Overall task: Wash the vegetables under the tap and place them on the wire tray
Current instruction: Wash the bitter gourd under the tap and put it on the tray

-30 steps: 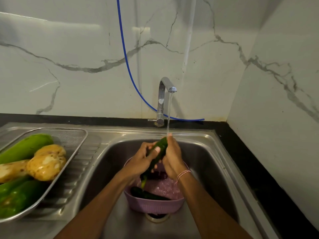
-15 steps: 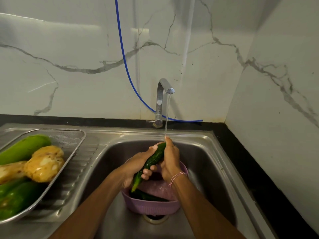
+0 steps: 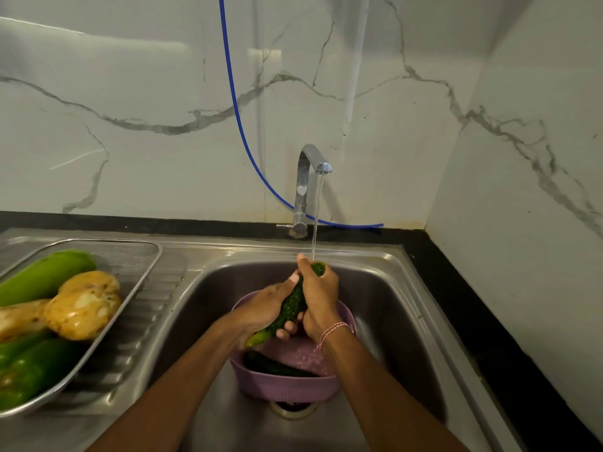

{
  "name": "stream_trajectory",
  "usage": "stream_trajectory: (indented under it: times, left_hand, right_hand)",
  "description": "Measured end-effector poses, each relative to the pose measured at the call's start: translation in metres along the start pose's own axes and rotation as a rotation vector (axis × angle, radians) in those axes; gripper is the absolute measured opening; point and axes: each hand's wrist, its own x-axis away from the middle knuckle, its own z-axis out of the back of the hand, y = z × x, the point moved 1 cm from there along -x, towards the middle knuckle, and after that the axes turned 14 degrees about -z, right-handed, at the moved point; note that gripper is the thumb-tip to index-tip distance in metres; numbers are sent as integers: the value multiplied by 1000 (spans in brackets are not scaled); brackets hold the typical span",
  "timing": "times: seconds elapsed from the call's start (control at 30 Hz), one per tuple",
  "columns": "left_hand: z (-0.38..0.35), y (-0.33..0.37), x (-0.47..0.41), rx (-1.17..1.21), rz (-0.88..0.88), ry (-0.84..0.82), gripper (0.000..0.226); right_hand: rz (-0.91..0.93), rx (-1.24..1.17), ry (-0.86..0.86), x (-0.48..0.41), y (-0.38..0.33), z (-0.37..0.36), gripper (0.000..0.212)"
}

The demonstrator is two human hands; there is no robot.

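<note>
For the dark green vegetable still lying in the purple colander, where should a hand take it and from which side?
Grip the dark vegetable around its middle, coming from above through the open top of the purple colander. It lies flat and long on the bottom, and the walls block side approaches. Its right end is hidden.
</note>
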Motion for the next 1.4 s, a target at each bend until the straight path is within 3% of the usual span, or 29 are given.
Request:
stream_trajectory:
  times: [0.13, 0.23, 0.37, 0.43, 0.53, 0.6, 0.73, 0.8, 0.9, 1.0, 1.1, 1.27, 1.4]
  left_hand:
    - [0, 8, 5, 96, 114, -97, 50]
    - [2, 7, 7, 120, 98, -135, 52]
    - [0, -8, -4, -389, -184, 2, 36]
    - [1, -17, -8, -695, -257, -43, 37]
    - [-1, -19, -9, -906, -285, -22, 44]
    - [-3, -11, -7, -762, -277, 37, 46]
    - [0, 0, 1, -143, -90, -13, 52]
    - [0, 1, 5, -48, -26, -39, 54]
    - [5, -7, -3, -230, -128, 1, 54]
    - [11, -17, -7, -780, -265, -14, 48]
    - [4, -19, -7, -988, -280, -57, 43]
    - [2, -6, -1, -396, -237, -24, 53]
    - [1, 4, 8, -23, -62, 36, 62]
  right_hand:
    - [-220, -106, -174, 0, -11, 10, 47]
    - [-263, -131, -242, 4, -14, 12, 49]
    - [-66, -100, -34, 1, -9, 7, 35]
    - [25, -46, 105, -2, -4, 6, 35]
    - [35, -55, 106, -2, -5, 8, 37]
    - [-20, -96, -42, -1, -11, 8, 35]
    - [-142, -265, -466, 3, -18, 9, 33]
    - [-137, -261, -526, 5, -20, 8, 33]
    - [-94, -215, -353, 4, -17, 7, 35]
    - [-1, -104, -22, -2, -6, 7, 35]
    - [-10, -105, 22, -4, -6, 8, 33]
    - [-158, -196, -366, 6, -22, 13, 21]
    - [-177, -185, -514, 15, -23, 10, 22]
